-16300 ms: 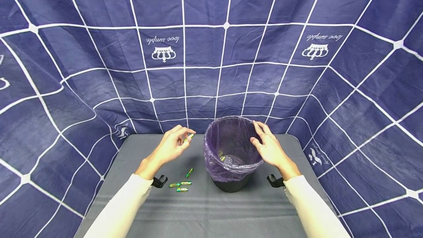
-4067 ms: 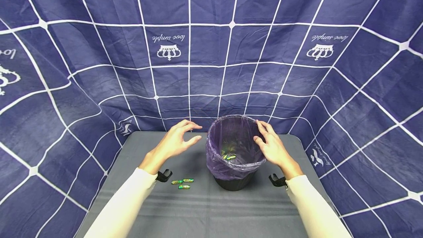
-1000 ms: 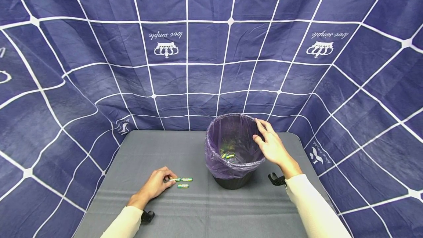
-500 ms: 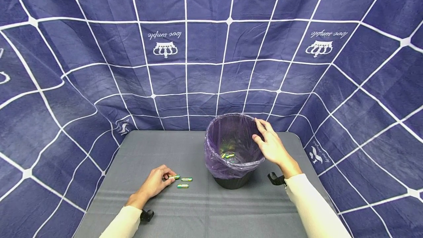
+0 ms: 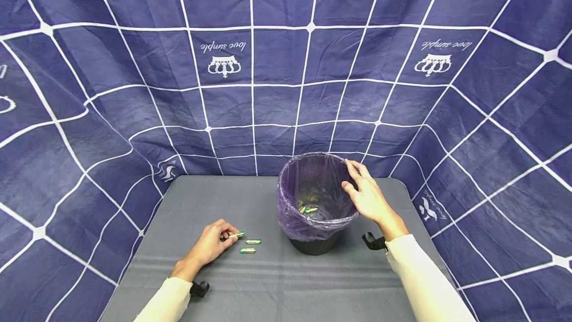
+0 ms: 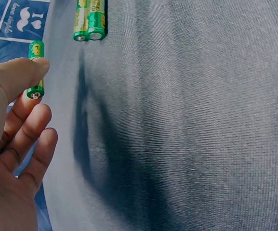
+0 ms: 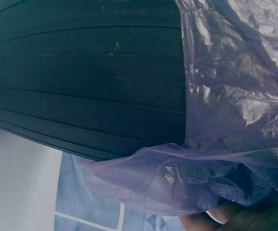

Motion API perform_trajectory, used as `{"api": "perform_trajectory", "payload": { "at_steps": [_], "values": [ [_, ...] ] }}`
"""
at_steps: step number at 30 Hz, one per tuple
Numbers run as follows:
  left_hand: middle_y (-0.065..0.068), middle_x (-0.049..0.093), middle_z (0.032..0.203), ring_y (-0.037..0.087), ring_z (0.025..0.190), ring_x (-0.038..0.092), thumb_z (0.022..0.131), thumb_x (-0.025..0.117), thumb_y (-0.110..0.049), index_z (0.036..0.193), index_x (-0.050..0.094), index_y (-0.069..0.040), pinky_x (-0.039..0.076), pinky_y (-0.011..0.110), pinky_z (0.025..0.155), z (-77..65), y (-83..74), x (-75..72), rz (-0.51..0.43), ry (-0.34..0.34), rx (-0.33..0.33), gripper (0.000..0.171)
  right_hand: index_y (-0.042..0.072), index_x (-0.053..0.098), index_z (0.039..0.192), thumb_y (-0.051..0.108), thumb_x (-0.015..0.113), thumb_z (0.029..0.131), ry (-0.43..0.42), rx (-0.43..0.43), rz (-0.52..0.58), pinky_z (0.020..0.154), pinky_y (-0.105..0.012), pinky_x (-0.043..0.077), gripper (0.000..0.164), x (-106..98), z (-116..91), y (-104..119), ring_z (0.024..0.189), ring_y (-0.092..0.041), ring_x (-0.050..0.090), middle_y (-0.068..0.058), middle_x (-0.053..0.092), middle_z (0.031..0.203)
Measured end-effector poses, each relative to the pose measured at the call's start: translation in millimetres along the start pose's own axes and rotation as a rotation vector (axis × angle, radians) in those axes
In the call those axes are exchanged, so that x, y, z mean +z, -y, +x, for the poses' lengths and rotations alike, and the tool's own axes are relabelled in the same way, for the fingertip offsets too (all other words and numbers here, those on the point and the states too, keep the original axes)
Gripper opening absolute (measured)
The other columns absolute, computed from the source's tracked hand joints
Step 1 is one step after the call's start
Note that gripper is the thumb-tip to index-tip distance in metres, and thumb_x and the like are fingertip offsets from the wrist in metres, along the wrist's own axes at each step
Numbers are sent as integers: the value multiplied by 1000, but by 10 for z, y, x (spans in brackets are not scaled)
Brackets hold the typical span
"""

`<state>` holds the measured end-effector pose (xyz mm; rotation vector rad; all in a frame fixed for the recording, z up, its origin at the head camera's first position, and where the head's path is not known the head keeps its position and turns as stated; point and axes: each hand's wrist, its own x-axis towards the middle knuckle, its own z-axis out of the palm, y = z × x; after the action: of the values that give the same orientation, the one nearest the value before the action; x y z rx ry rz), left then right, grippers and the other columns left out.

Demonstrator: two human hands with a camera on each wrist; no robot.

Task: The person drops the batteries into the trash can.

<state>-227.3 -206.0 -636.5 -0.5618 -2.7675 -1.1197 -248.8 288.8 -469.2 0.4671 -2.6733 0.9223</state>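
Observation:
My left hand [image 5: 216, 238] pinches a green and yellow battery [image 6: 36, 49] between thumb and fingers, low over the left of the table. Two more batteries lie beside it, one farther back [image 5: 253, 241] and one nearer [image 5: 248, 251]; the left wrist view shows this pair side by side. A dark trash can [image 5: 313, 247] lined with a purple bag [image 5: 295, 222] stands upright to the right. At its right rim my right hand [image 5: 368, 198] holds the edge, thumb on the inner side; the fingers are partly hidden in the right wrist view. Several batteries [image 5: 310, 209] lie inside the can.
Grey cloth covers the table [image 5: 277, 287]. A blue curtain [image 5: 277, 108] with white grid lines hangs behind it and along both sides. Each wrist wears a black strap, seen on the left [image 5: 199, 289] and the right [image 5: 373, 241].
My left hand, empty beside the can some seconds ago, went down to the batteries, pinched one and drew it slightly back from the other two. More batteries lie in the can than at first.

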Motion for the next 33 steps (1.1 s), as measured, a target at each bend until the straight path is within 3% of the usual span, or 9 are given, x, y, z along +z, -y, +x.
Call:
{"api": "perform_trajectory", "payload": {
  "at_steps": [6,22,33],
  "values": [
    [-9,72,93,11,82,68,94,96,-4,102,87,-18,61,29,75,34,-33,-7,-24,-28,17,18,-3,38,179,16,60,116,16,18,4,136,-71,39,70,-12,-1,-6,167,-51,47,-26,42,181],
    [-6,70,89,6,80,65,91,96,1,101,87,-14,59,25,72,163,-261,-84,-24,-129,113,21,-2,41,178,17,60,115,-14,2,4,135,-71,41,68,-5,-29,11,165,-51,50,-26,46,178],
    [-8,71,89,11,80,69,92,96,-1,104,87,-15,60,27,73,246,-434,-133,-2,-151,127,20,-1,40,178,18,60,116,-5,12,-9,134,-72,42,68,-12,-18,13,165,-52,50,-26,45,179]
  ]
}}
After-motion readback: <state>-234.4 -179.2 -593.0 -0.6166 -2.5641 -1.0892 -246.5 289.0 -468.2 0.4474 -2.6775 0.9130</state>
